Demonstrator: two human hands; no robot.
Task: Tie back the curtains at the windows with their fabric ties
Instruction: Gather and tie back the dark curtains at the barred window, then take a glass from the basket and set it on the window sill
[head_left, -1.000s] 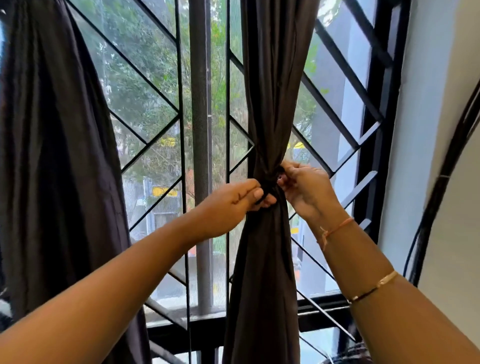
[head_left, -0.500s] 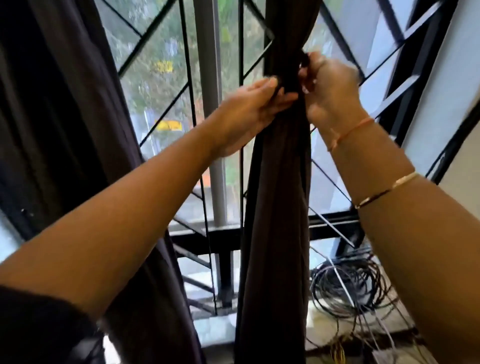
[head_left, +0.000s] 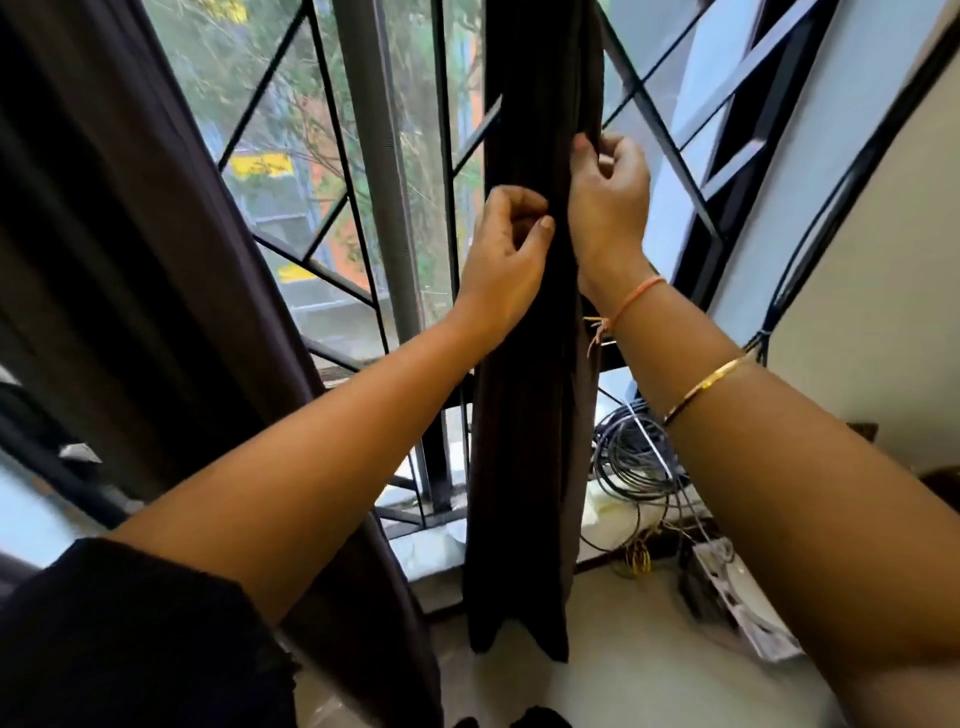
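Left grip (head_left: 504, 254) pinches a fold of the gathered dark brown fabric curtain (head_left: 519, 441), right grip (head_left: 610, 208) clamped on it just right, slightly higher; fabric tie can't be made out between them. Step: probably securing tie; next needs ends pulled snug

No legible text, labels or numbers anywhere

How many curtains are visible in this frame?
2. The gathered curtain hangs at centre, with the left hand and right hand pinching it. The loose curtain hangs along the left side. Others may lie outside the frame.
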